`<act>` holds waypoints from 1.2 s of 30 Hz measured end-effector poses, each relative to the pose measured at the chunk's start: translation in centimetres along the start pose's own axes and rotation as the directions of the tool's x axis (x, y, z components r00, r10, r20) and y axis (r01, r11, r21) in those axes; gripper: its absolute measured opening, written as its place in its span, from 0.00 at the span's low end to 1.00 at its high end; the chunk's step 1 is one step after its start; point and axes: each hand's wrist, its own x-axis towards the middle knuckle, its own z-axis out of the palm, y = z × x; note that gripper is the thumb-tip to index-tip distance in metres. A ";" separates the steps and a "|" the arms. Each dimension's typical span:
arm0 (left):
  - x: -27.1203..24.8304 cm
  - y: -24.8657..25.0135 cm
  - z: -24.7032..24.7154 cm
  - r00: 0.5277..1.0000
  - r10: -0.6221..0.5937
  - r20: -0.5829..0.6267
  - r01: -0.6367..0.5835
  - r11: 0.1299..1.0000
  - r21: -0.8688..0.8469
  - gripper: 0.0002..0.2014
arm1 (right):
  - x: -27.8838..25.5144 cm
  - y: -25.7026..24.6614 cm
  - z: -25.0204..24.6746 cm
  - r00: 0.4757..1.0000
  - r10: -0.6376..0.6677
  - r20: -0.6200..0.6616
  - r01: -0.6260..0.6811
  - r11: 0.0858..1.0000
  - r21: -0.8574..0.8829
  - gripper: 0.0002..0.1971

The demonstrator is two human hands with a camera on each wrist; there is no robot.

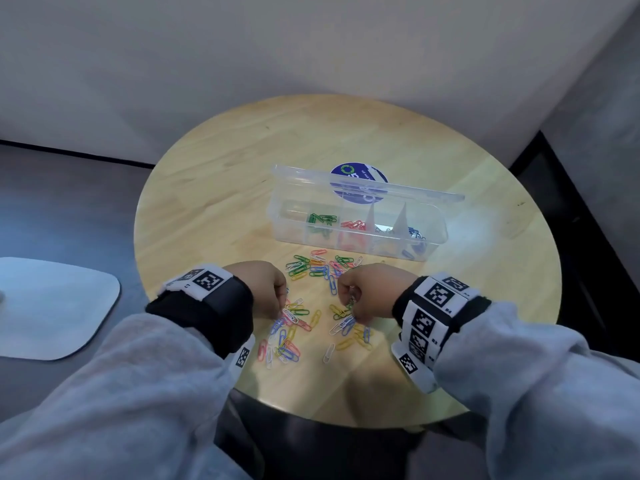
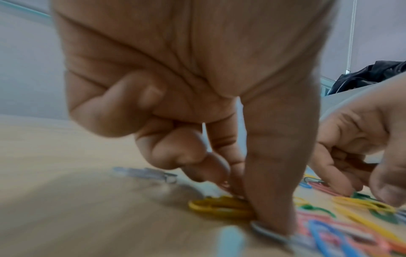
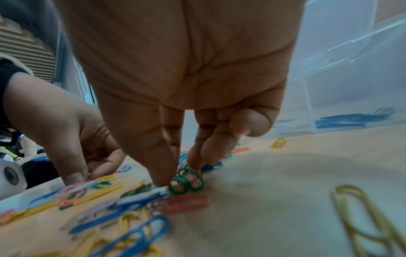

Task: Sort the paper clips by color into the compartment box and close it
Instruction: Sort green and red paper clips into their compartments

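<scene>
A clear compartment box stands open on the round table, its lid tilted back. It holds green clips, red clips and blue clips in separate compartments. Loose coloured paper clips lie scattered between the box and me. My left hand reaches down into them, and its thumb and forefinger pinch the end of a yellow clip lying on the table. My right hand pinches a small bunch of green clips with its fingertips at the table surface.
The wooden table stands near a wall corner; its front edge is close to my sleeves. A blue round sticker lies behind the box. A pale seat is at the left. A lone yellow clip lies beside the box.
</scene>
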 end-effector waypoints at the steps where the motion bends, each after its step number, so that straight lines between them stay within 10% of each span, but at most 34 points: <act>1: 0.0 -0.1 0.0 1.000 0.003 -0.004 -0.003 1.000 -0.014 0.09 | 0.0 -0.1 0.0 1.000 -0.001 -0.002 0.001 1.000 0.006 0.11; 13: -0.3 -1.3 -0.1 0.998 -0.051 -0.023 0.050 0.998 -0.045 0.07 | 1.0 -1.2 0.4 0.999 -0.011 0.050 0.015 0.997 -0.079 0.04; 25: -0.4 -0.8 0.0 1.000 -0.025 -0.012 0.025 1.000 0.018 0.04 | 0.6 0.3 0.1 0.998 0.013 -0.068 0.025 0.852 0.523 0.11; 30: -0.9 -2.1 -1.2 0.998 0.048 -0.039 -0.057 0.948 -0.313 0.07 | 0.9 1.0 0.9 1.000 -0.009 0.029 -0.018 0.592 0.806 0.13; 36: -1.2 -2.6 -1.8 0.992 0.122 -0.023 -0.096 0.638 -0.764 0.09 | 0.7 0.7 1.2 0.992 0.006 0.123 -0.110 0.497 0.861 0.18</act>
